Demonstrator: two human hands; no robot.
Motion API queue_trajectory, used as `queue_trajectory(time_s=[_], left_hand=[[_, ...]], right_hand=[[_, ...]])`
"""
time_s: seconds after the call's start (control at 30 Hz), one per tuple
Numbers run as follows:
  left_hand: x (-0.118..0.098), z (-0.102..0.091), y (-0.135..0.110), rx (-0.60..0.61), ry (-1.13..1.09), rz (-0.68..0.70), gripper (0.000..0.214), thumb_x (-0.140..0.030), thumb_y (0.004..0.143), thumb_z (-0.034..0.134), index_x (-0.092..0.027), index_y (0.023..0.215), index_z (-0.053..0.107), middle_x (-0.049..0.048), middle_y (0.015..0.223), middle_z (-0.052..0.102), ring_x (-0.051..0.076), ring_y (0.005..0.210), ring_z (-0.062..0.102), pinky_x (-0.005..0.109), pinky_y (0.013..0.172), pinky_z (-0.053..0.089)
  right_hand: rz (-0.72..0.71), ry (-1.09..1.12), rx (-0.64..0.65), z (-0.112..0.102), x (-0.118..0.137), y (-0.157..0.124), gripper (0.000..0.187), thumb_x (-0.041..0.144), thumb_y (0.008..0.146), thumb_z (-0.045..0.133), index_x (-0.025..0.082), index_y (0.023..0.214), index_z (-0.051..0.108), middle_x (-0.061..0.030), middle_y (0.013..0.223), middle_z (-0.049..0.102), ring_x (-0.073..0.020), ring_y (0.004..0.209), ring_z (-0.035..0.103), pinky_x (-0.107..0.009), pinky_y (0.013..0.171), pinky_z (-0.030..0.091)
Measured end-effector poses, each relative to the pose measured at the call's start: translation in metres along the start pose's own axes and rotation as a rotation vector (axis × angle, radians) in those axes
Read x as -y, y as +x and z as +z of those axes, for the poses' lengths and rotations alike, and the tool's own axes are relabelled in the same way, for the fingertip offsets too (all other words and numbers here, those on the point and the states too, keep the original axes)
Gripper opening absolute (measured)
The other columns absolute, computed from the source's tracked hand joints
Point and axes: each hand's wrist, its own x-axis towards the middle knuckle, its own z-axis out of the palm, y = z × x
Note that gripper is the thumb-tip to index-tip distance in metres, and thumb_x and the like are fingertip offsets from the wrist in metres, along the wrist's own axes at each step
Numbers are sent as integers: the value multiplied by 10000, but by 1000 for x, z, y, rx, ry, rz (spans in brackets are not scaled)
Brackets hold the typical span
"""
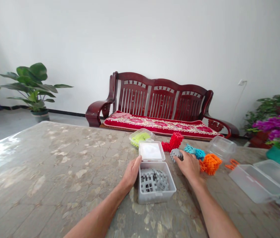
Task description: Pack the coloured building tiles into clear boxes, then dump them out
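A clear plastic box (157, 198) stands on the table with its hinged lid (152, 151) tipped back. Inside lie grey interlocking plastic pieces (155, 181) with notched edges, some with square holes. My left hand (131, 172) grips the box's left side near the hinge, thumb up by the lid; its other fingers are mostly hidden. Beyond the box to the right, my right hand (190, 165) closes thumb and fingers on a grey block of interlocking pieces (176, 154). Past that hand are blue interlocking pieces (194, 150) and an orange block (211, 164). Red pieces (175, 140) sit behind the grey block.
A tub with lime-green pieces (140, 136) stands behind the lid. On the right are an empty clear container (222, 148), a larger open box (254, 181) and loose orange pieces (232, 164). A patterned cover spreads over the table (55, 185); a wooden bench (159, 99) stands beyond.
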Motion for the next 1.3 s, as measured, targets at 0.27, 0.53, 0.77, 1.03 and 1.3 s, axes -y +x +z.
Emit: queue_trajectory(time_s=[0.27,0.53,0.77,1.03,1.3], left_hand=[[9,0,2,44,-98,-25,637,-587,927,366,-94,1110,725,90,1074,758,319,1092,652,415,1019,458],[8,0,2,39,-91,-41,639,-594,921,367,-95,1090,729,92,1073,758,318,1114,644,409,995,477],[0,1,0,33,-81,-18,618,-577,917,383,-93,1077,733,92,1026,767,313,1026,675,402,963,485],[-2,1,1,29,-37,50,573,-527,940,361,-118,1053,745,66,1076,758,280,1016,671,372,1006,453],[-7,1,0,33,-38,22,593,-546,926,363,-115,1062,748,67,1072,761,297,1032,673,389,1010,456]], right_hand=[[21,58,-50,0,-1,0,376,426,854,549,230,1141,692,-95,1129,714,-271,1039,610,-365,860,453],[-195,1108,241,-28,16,-3,490,476,779,635,171,1163,658,-106,1138,703,-247,976,647,-368,836,506],[-622,917,467,-77,45,-28,387,306,711,771,259,1090,706,-39,1152,699,-246,1084,603,-382,930,466],[-820,779,533,-83,60,-39,453,146,677,769,298,1100,712,-12,1211,687,-250,1269,495,-443,1070,395],[-719,871,401,-75,60,-39,291,134,746,663,267,993,740,-30,1068,728,-228,1154,585,-417,1042,420]])
